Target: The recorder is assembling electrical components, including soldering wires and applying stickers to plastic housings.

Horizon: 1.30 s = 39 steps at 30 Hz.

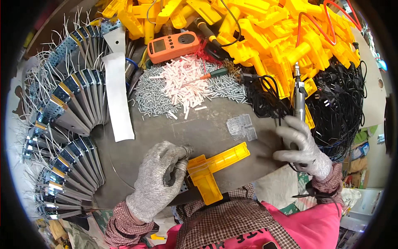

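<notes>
My left hand (162,174), in a grey knit glove, has thumb and fingertips pressed together in a pinch. Whatever may be between them is hidden. Just right of it, a yellow plastic housing (207,180) with a side arm rests at the table's near edge, close to my apron. My right hand (304,149), also gloved, is off to the right with its fingers apart and curved, holding nothing visible. Beyond its fingertips hangs a silver power screwdriver (299,99) on a red coiled hose (301,25). A black cable passes beside those fingers.
Yellow housings (265,37) are heaped at the back. In front lie screws (151,93), pale pink sleeves (186,79), an orange meter (173,46) and a green-handled screwdriver (217,72). Metal plates with white wires (74,103) line the left; black cables (338,108) pile right. Clear small plates (241,126) lie mid-table.
</notes>
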Each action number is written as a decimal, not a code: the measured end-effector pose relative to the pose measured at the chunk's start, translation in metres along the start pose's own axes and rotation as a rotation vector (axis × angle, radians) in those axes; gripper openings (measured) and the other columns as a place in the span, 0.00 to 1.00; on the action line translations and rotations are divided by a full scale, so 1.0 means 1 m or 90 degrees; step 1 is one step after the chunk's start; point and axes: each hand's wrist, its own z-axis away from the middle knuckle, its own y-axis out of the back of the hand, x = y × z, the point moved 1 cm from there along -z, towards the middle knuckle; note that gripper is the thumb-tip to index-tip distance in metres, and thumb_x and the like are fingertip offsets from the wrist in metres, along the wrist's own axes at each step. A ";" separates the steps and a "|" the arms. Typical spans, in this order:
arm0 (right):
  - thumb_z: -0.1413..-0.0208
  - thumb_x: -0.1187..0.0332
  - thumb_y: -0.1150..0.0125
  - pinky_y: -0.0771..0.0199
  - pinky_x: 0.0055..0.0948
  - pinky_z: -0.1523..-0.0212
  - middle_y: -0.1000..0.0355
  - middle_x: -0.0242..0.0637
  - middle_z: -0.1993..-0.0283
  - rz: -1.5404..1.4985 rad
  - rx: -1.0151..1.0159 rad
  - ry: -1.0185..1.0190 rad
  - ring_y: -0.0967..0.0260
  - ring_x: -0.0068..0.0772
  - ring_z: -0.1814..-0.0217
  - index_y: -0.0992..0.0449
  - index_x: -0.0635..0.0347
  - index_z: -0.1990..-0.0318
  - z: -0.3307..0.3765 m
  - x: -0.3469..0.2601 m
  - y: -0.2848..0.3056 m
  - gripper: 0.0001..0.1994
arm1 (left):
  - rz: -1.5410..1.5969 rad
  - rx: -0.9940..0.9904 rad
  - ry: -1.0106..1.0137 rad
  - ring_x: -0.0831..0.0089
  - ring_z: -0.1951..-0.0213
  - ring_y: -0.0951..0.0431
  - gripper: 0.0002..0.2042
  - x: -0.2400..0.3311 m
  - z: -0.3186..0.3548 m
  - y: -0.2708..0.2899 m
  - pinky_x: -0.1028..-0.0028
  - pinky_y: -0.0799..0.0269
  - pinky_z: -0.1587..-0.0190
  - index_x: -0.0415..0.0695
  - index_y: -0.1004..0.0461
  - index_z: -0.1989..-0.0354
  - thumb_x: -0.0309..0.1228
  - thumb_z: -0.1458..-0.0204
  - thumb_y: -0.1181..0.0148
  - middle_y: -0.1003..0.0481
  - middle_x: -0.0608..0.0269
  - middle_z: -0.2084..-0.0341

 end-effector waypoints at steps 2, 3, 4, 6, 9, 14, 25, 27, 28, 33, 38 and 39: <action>0.54 0.69 0.38 0.30 0.46 0.49 0.35 0.39 0.33 0.096 -0.197 -0.014 0.34 0.46 0.45 0.24 0.41 0.53 0.015 -0.002 0.003 0.17 | 0.064 -0.072 0.019 0.62 0.57 0.23 0.10 -0.003 -0.002 -0.004 0.68 0.29 0.51 0.38 0.25 0.56 0.17 0.46 0.41 0.23 0.53 0.61; 0.53 0.69 0.40 0.30 0.43 0.53 0.35 0.37 0.34 0.133 -0.299 -0.038 0.33 0.42 0.49 0.25 0.41 0.51 0.019 -0.004 0.002 0.19 | 0.069 -0.080 0.018 0.62 0.57 0.23 0.10 -0.009 0.001 -0.010 0.68 0.29 0.51 0.38 0.25 0.56 0.17 0.46 0.41 0.23 0.53 0.61; 0.54 0.69 0.39 0.31 0.42 0.52 0.34 0.38 0.36 0.118 -0.333 -0.048 0.34 0.41 0.50 0.25 0.43 0.49 0.028 0.000 -0.003 0.21 | 0.194 -0.054 0.083 0.65 0.55 0.23 0.10 -0.016 0.009 -0.019 0.69 0.29 0.49 0.37 0.26 0.54 0.17 0.45 0.42 0.24 0.54 0.58; 0.53 0.69 0.41 0.31 0.39 0.53 0.32 0.37 0.43 0.112 -0.350 -0.054 0.34 0.39 0.54 0.27 0.51 0.48 0.039 0.016 -0.011 0.21 | 0.308 -0.030 0.110 0.74 0.55 0.24 0.12 -0.020 0.006 -0.023 0.75 0.29 0.50 0.36 0.27 0.49 0.17 0.41 0.46 0.25 0.57 0.57; 0.52 0.68 0.40 0.28 0.39 0.56 0.31 0.37 0.50 0.111 -0.301 -0.015 0.31 0.40 0.56 0.29 0.52 0.46 0.037 0.035 -0.017 0.22 | 0.238 -0.041 0.083 0.73 0.59 0.23 0.18 -0.012 -0.005 -0.015 0.73 0.27 0.54 0.36 0.31 0.43 0.15 0.43 0.47 0.25 0.59 0.58; 0.57 0.71 0.34 0.28 0.43 0.55 0.31 0.41 0.55 0.156 -0.016 -0.133 0.29 0.46 0.55 0.28 0.57 0.49 -0.015 0.025 -0.005 0.23 | 0.232 -0.133 0.018 0.73 0.64 0.23 0.19 0.020 -0.039 -0.029 0.71 0.25 0.61 0.36 0.32 0.42 0.20 0.43 0.44 0.25 0.57 0.64; 0.56 0.82 0.47 0.36 0.41 0.36 0.34 0.50 0.44 -0.422 0.154 -0.199 0.36 0.52 0.37 0.34 0.61 0.39 -0.093 -0.038 -0.047 0.30 | 0.538 -0.248 0.078 0.77 0.50 0.25 0.08 0.037 -0.067 -0.045 0.76 0.30 0.45 0.37 0.23 0.54 0.22 0.41 0.40 0.23 0.61 0.54; 0.50 0.81 0.54 0.29 0.37 0.45 0.29 0.46 0.54 -0.571 0.048 -0.344 0.29 0.45 0.48 0.36 0.61 0.41 -0.103 -0.023 -0.055 0.25 | 0.626 -0.107 0.073 0.75 0.51 0.24 0.07 0.025 -0.061 -0.044 0.74 0.29 0.46 0.36 0.23 0.55 0.21 0.41 0.40 0.22 0.60 0.55; 0.48 0.79 0.54 0.28 0.36 0.48 0.29 0.45 0.56 -0.589 0.078 -0.302 0.28 0.43 0.51 0.34 0.60 0.43 -0.101 -0.013 -0.070 0.22 | 0.490 -0.050 0.024 0.74 0.52 0.23 0.08 0.021 -0.061 -0.036 0.73 0.28 0.47 0.36 0.23 0.54 0.20 0.42 0.40 0.22 0.59 0.57; 0.38 0.68 0.44 0.27 0.37 0.56 0.28 0.44 0.60 -0.422 0.091 -0.277 0.26 0.40 0.59 0.30 0.58 0.48 -0.129 -0.019 -0.079 0.13 | 0.361 0.090 -0.037 0.73 0.55 0.22 0.09 -0.011 -0.056 -0.033 0.73 0.27 0.48 0.35 0.24 0.53 0.21 0.41 0.42 0.22 0.58 0.59; 0.40 0.72 0.39 0.26 0.30 0.58 0.24 0.41 0.60 -0.455 0.231 -0.257 0.25 0.32 0.59 0.24 0.61 0.55 -0.133 -0.010 -0.093 0.08 | 0.766 -0.013 0.297 0.77 0.59 0.24 0.15 -0.023 -0.056 -0.030 0.76 0.27 0.56 0.37 0.29 0.45 0.31 0.37 0.45 0.22 0.60 0.60; 0.42 0.75 0.37 0.26 0.28 0.58 0.23 0.40 0.60 -0.453 0.283 -0.250 0.25 0.29 0.59 0.23 0.62 0.57 -0.132 -0.008 -0.095 0.07 | 0.650 0.016 0.282 0.77 0.59 0.23 0.15 -0.024 -0.056 -0.027 0.76 0.26 0.55 0.37 0.29 0.44 0.31 0.37 0.45 0.22 0.60 0.60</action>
